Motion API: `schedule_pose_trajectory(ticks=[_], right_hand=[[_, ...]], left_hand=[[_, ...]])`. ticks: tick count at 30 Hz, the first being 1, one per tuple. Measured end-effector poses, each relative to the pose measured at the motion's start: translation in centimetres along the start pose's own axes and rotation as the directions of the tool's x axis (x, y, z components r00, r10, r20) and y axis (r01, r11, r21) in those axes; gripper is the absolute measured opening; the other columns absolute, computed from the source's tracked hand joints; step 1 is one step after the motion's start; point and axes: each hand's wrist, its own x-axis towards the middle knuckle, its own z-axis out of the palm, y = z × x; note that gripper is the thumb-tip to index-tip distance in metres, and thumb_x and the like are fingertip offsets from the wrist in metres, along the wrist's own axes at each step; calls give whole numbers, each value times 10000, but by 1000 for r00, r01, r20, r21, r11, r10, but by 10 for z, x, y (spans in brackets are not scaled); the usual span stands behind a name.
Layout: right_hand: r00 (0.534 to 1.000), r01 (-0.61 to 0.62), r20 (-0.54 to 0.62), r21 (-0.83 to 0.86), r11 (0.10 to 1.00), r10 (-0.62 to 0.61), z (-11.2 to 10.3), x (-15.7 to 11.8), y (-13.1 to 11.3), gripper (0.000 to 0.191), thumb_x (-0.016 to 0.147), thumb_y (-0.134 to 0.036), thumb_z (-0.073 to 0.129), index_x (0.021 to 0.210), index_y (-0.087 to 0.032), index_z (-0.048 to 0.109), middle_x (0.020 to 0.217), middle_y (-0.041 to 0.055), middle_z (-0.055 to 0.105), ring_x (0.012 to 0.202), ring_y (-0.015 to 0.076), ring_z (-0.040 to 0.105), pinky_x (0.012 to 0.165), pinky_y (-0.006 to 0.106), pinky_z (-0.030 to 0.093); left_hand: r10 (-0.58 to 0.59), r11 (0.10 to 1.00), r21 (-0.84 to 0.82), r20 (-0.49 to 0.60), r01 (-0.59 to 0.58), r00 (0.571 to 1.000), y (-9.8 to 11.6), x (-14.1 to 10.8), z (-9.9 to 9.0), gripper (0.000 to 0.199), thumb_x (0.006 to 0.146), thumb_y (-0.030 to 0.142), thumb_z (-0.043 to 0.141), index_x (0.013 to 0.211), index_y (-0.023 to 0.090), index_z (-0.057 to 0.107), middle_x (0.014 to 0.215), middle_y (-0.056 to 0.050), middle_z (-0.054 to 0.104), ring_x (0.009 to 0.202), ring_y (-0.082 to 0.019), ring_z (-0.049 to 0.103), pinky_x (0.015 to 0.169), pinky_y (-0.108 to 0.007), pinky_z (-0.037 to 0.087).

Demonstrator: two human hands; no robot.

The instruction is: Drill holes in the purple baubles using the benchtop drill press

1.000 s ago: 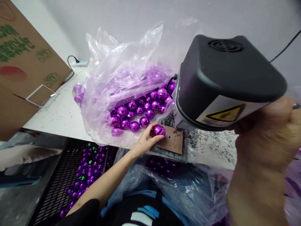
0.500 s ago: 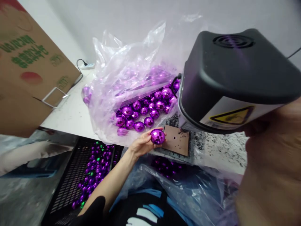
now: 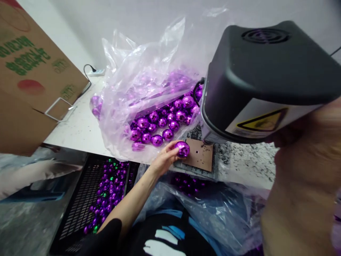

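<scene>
My left hand (image 3: 165, 158) holds a shiny purple faceted ball (image 3: 182, 149) between thumb and fingers. The ball is over the left edge of a brown square plate (image 3: 199, 156) with a small dark hole in it. Above and right of the plate stands a black machine head (image 3: 269, 67) with a yellow warning label. My right hand (image 3: 289, 133) is at the underside of this head, in shadow, its fingers mostly hidden. Behind my left hand, many similar purple balls (image 3: 162, 122) lie in an open clear plastic bag (image 3: 114, 131).
A cardboard box (image 3: 29, 103) stands at the left of the white table (image 3: 77, 133). Below is a black crate (image 3: 71, 209) holding small purple and green beads (image 3: 112, 192). Black flecks cover the table right of the plate. Clear plastic (image 3: 213, 213) drapes over my lap. A person's sleeve (image 3: 34, 176) shows at left.
My left hand has shifted slightly right and up with the purple ball, and its fingers sit more to the ball's left side. My right arm stays by the machine. The view has tilted slightly.
</scene>
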Motion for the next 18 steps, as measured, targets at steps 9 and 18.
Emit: schedule_pose_trajectory(ticks=[9,18], right_hand=[[998,44,-43,40,998,-42,5,2,-1,445,936,-436,461,623,-121,497,564,-39,388,416,2,366,344,183,244],[999,33,-33,56,998,-31,4,2,-4,434,932,-366,485,573,-127,445,510,-55,367,402,2,353,359,192,241]], left_hand=[[469,454,746,263,-486,843,-18,20,22,489,904,371,647,1331,209,473,1288,-121,571,1225,-259,544,1064,-460,439],[456,306,798,356,-519,816,-24,28,34,472,908,275,621,1339,204,443,1337,-133,546,1283,-268,501,1090,-471,409]])
